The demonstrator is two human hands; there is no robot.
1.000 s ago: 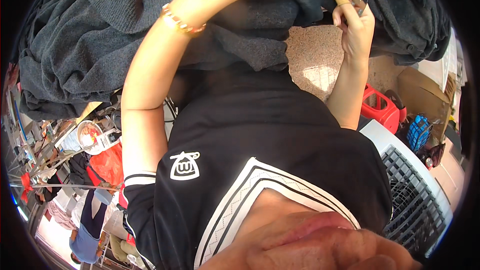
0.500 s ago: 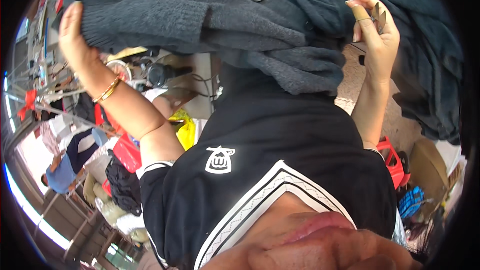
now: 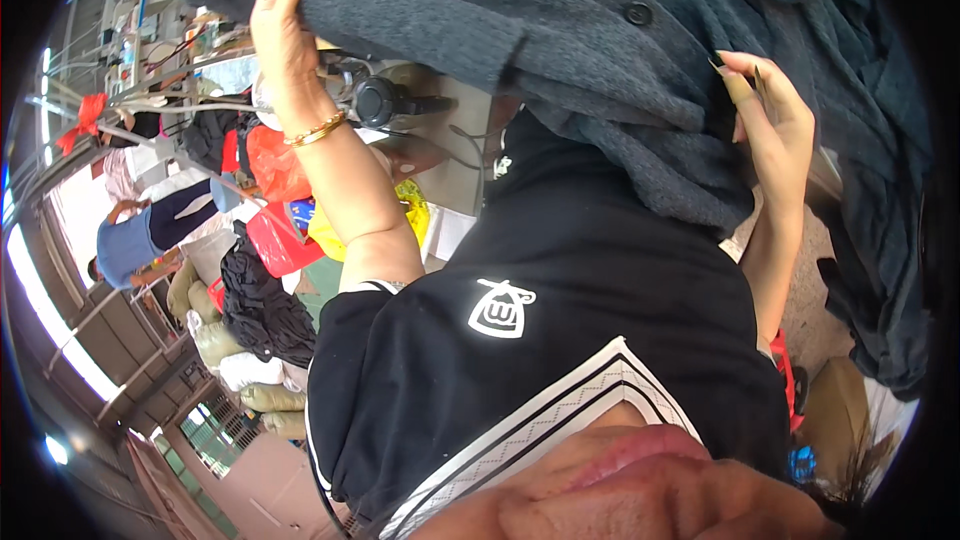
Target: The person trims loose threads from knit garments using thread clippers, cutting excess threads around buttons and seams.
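A dark grey knitted cardigan with dark round buttons spreads across the upper part of the view in loose folds. My left hand, a gold bangle at its wrist, is closed on the cardigan's left part; the cloth hides some of its fingers. At the right, my right hand is closed around small metal thread snips, mostly hidden by the fingers. Its fingertips are close to the cardigan, below a button.
At the left, a dark machine part sits on a grey table. Red bags, a yellow bag and a black cloth pile lie beyond my left arm. Farther left is another person in blue.
My left hand has shifted right and slightly up with the cardigan. My right hand has moved a little down, and the snips' blades show less. The view has turned somewhat.
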